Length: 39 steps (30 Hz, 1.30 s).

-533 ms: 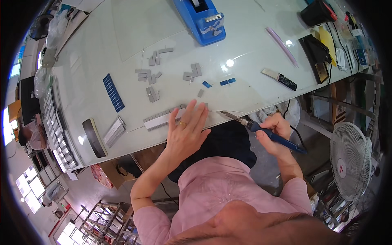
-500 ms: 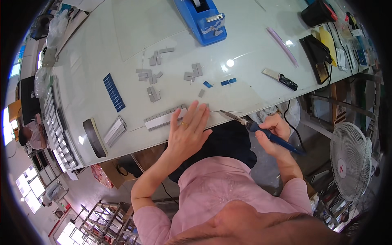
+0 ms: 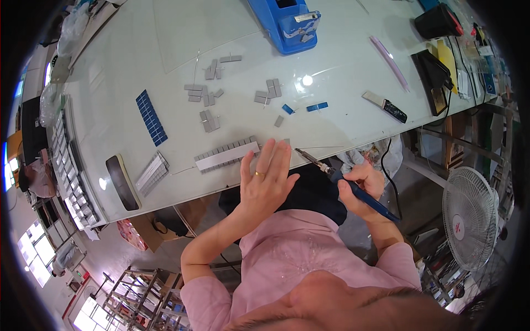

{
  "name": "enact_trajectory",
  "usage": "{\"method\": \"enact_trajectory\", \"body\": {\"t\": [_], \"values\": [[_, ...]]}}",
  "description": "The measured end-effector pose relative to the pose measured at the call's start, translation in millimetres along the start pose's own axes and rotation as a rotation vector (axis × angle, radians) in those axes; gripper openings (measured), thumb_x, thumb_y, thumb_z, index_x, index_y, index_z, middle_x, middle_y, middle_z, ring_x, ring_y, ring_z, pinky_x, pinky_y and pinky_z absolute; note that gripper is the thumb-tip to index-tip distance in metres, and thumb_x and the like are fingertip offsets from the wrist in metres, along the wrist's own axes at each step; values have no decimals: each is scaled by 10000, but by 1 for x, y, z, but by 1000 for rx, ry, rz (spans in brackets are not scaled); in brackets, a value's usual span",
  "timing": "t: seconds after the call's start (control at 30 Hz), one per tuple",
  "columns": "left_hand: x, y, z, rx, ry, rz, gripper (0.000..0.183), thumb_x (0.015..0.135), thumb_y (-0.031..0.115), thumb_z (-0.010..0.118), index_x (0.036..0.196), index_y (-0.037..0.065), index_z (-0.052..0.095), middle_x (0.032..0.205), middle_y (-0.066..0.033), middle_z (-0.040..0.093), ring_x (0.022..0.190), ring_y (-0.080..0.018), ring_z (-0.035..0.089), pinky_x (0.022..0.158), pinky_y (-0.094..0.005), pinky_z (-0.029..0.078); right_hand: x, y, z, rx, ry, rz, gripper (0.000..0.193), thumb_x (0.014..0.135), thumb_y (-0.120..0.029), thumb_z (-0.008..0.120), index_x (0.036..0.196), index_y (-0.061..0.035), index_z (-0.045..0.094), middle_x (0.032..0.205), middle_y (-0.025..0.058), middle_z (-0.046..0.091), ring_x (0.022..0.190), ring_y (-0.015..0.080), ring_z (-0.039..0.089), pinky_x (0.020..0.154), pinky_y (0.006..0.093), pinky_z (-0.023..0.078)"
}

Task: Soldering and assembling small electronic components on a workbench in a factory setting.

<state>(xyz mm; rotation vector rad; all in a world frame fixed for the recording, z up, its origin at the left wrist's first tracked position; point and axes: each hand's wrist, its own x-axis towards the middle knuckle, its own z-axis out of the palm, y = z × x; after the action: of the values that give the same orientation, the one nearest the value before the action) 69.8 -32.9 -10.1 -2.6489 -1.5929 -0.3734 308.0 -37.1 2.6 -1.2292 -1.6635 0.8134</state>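
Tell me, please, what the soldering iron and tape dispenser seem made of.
The soldering iron has a blue handle, probably smooth plastic by its even colour, and a shiny grey shaft, likely metal. The tape dispenser, evenly blue, seems smooth plastic too.

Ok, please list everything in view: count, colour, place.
table: one, whitish, centre
grey strip: one, grey, near edge
grey pieces: over ten, grey, centre
blue pieces: two, blue, right of these
blue strip: one, blue, left of these
bundle: one, silvery, left of grey strip
block: one, dark, left of bundle
tape dispenser: one, blue, far side
stick: one, lilac, table's right
tool: one, black-handled, below stick
stand: one, black, right end
cup: one, black, far right
fan: one, white, right
background clutter: uncounted, mixed, around table
soldering iron: one, blue, in right grip
left grip: one, bare, at grey strip
right grip: one, bare, around soldering iron
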Motion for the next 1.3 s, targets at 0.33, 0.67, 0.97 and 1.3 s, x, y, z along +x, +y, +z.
{"method": "enact_trajectory", "body": {"t": [0.33,0.67,0.97,1.3], "values": [[-2,-1,2,9,-1,-9,625,809,387,750,1336,87,600,1355,-36,597,1339,-245,483,1129,-546,263,-19,13,2,180,45,328,195,845,-85,753,848,-40,563,657,22,566,528,68,513,488,233,364],[-2,-6,-3,-68,-25,-27,650,814,381,752,1370,95,575,1389,-45,577,1338,-261,476,1127,-559,245,-9,6,3,399,39,482,156,943,-81,628,897,-58,481,724,17,557,570,72,559,532,208,456],[-5,-7,-4,-40,-27,-30,654,815,383,753,1368,84,573,1416,-56,558,1353,-270,453,1130,-567,224,-3,-1,0,327,5,508,164,919,-98,670,893,-49,516,699,3,556,566,62,532,523,212,426],[-6,-7,-2,-26,-25,-35,663,789,395,772,1355,102,589,1433,-42,545,1360,-256,447,1148,-567,189,19,-23,0,-154,-52,-52,186,735,-62,797,813,-38,631,635,69,598,475,171,538,461,283,399]]}}
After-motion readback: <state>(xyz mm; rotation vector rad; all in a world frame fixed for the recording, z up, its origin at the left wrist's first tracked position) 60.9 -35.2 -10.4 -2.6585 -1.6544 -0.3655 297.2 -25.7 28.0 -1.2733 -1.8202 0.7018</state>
